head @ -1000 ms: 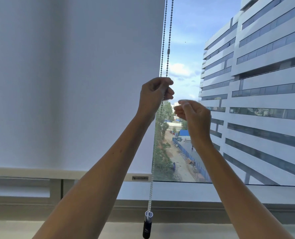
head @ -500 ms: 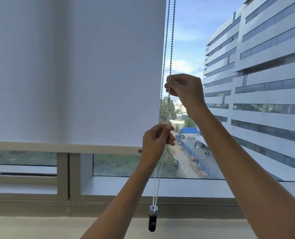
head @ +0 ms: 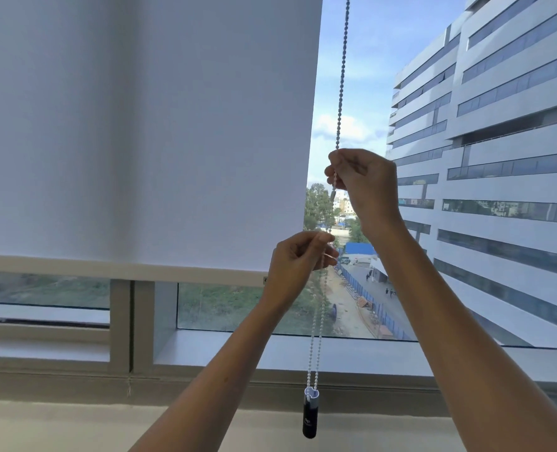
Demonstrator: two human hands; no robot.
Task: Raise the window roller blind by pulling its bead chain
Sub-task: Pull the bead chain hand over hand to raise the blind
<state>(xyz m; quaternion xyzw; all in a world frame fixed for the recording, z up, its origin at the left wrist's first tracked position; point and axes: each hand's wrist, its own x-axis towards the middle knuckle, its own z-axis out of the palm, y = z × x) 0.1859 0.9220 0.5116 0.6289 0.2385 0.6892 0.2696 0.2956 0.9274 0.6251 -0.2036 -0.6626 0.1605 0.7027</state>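
Two hands on one bead chain (head: 341,76) — both pinching.
Right hand (head: 363,182) above left hand (head: 298,265); roller blind (head: 140,125) alongside; one black weight (head: 310,417) hangs below.

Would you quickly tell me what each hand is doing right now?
Left hand: closed, fingers pinching the bead chain, lower on it.
Right hand: closed, fingers pinching the same chain, higher up.

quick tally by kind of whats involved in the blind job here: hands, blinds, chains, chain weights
hands: 2 (left hand, right hand, both pinching the chain)
roller blind: 1
bead chain: 1 loop
black chain weight: 1
total: 5
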